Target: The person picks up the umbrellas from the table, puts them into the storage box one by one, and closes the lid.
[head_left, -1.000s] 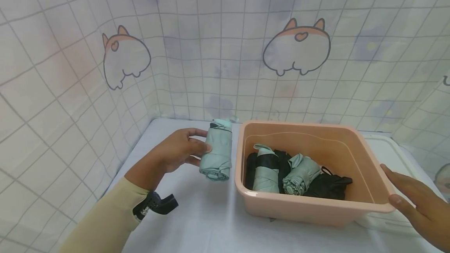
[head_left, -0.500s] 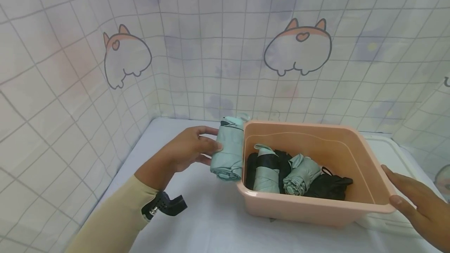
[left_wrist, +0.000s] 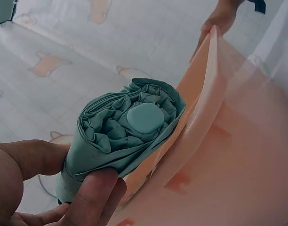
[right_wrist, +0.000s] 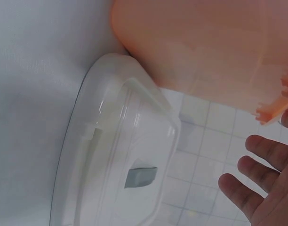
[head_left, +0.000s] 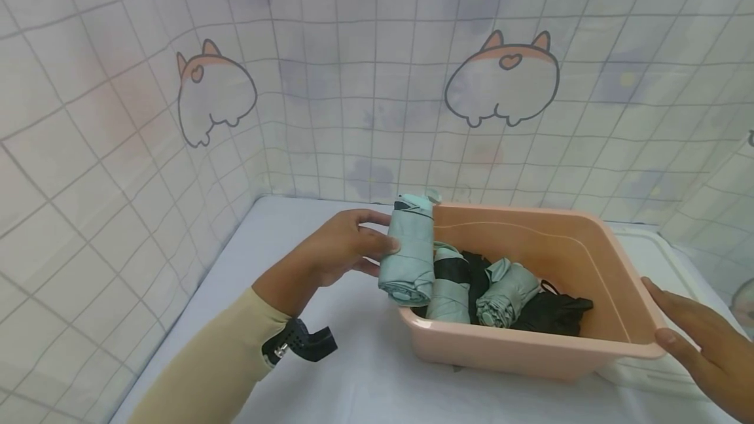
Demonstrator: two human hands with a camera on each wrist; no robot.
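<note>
My left hand point(head_left: 347, 247) pinches a rolled mint-green folding umbrella point(head_left: 409, 250) between thumb and fingers. The umbrella stands nearly upright over the left rim of a peach plastic bin point(head_left: 506, 339). Its round end cap point(left_wrist: 145, 117) faces the left wrist camera. Inside the bin lie a mint umbrella with a black band point(head_left: 449, 293), another mint rolled umbrella point(head_left: 509, 296) and a black bundle with a cord loop point(head_left: 554, 309). My right hand point(head_left: 701, 332) rests against the bin's right rim, fingers mostly straight; the right wrist view shows several of them spread beside the bin.
A white plastic lid point(right_wrist: 130, 141) with a grey latch lies under and beyond the bin's right side. White cloth point(head_left: 353, 358) covers the table. Grid-patterned curtains point(head_left: 353, 84) with corgi drawings close off the back and left.
My left hand has carried the mint umbrella to the right, from beside the bin to over its left rim. My right hand stays at the right rim.
</note>
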